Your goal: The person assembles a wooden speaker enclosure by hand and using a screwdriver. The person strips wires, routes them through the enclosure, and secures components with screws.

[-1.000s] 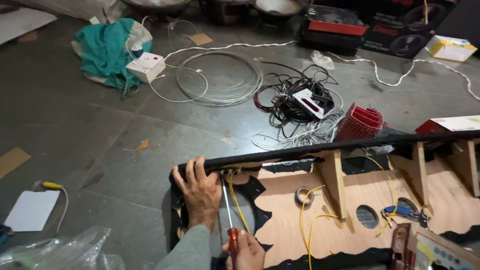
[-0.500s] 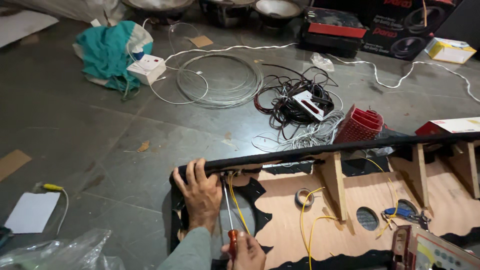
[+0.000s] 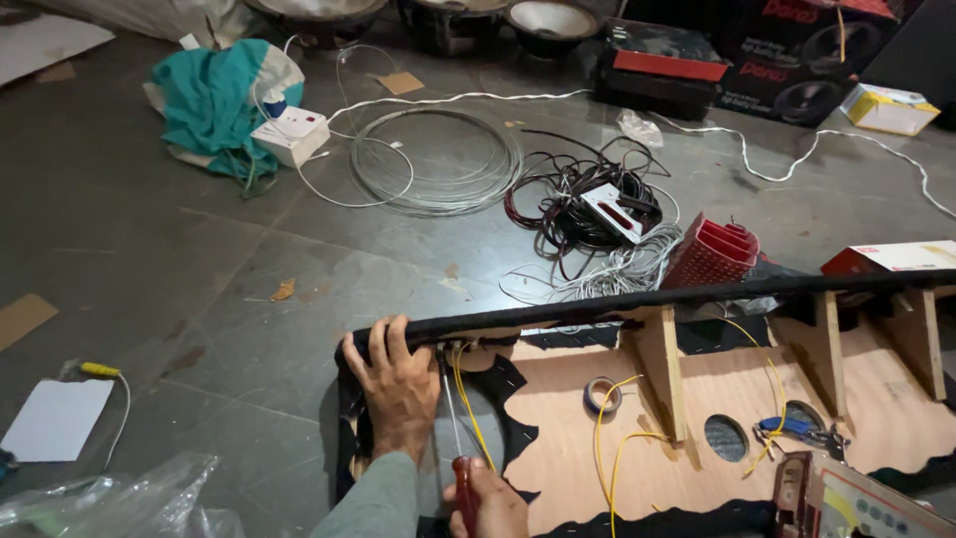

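Observation:
My left hand grips the left end of the black fabric-covered top edge of a plywood panel lying on the floor. Below it, my right hand holds a red-handled screwdriver. Its thin shaft points up to the underside of that edge, just right of my left fingers. Yellow wires run across the plywood beside the shaft. A roll of tape lies on the board near an upright wooden brace.
On the grey floor beyond lie a coil of wire, a tangle of dark cables, a red basket, a white power strip on teal cloth, cardboard boxes and white paper.

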